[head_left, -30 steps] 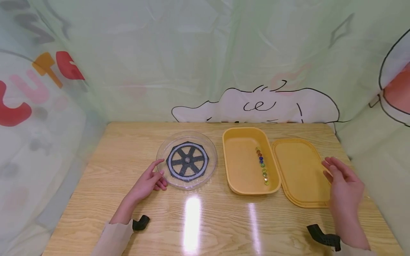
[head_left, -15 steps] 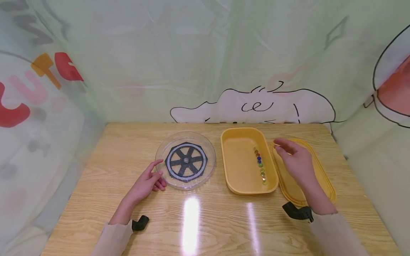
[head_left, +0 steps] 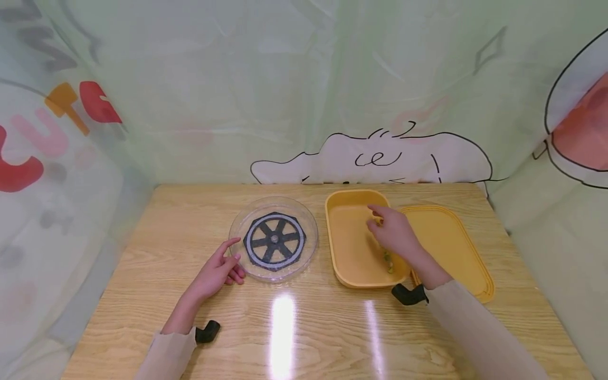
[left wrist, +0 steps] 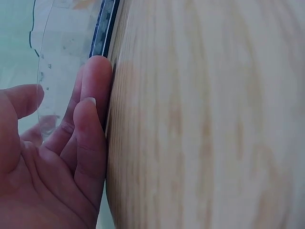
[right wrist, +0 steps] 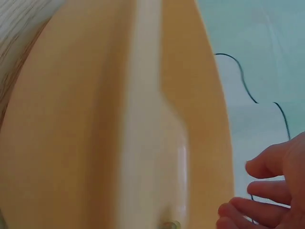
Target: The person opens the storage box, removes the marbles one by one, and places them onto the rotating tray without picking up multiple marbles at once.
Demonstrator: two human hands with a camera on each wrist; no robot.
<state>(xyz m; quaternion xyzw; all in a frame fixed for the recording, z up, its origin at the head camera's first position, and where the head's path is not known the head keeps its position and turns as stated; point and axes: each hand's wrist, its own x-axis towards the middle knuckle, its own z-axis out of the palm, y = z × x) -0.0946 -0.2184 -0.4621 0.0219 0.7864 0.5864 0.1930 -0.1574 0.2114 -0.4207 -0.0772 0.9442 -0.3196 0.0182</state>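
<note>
Fingers loosely parted, apparently holding nothing, the right hand (head_left: 395,230) hovers over the yellow box (head_left: 349,248), hiding part of the marbles (head_left: 388,257) inside. The left hand (head_left: 214,274) rests relaxed at the clear dish (head_left: 306,264).

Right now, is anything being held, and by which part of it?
The left hand lies at the rim of the clear dish; whether it is held cannot be told. The right hand, over the yellow tub, holds nothing that shows.

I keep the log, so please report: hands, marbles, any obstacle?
Left hand at rim of clear dish. Right hand over yellow bin, no grip seen. Marbles in bin, partly hidden by that hand. Lid beside bin, no blockage seen.
</note>
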